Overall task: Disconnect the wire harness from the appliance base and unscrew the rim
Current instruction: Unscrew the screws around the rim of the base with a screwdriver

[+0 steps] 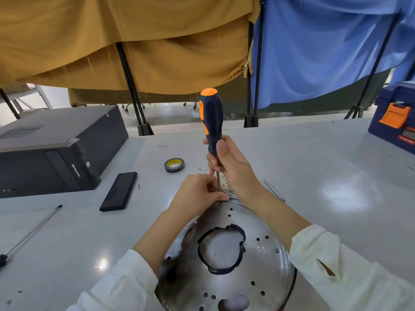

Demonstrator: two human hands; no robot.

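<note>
Right hand [229, 162] curls round the low end of the screwdriver [212, 122] handle; left hand [199, 191] pinches its shaft just above a screw at the base's [265, 223] far rim, centre bottom. Tape [174, 164] and phone [119, 191] lie left, well apart.

computer case [56, 149], tape roll [174, 164], toolbox [396, 117]

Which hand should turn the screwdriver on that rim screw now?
Right. The right hand already grips the screwdriver at the handle's lower end, tip on the far-rim screw of the appliance base. The left hand pinches near the shaft, better kept steadying.
</note>
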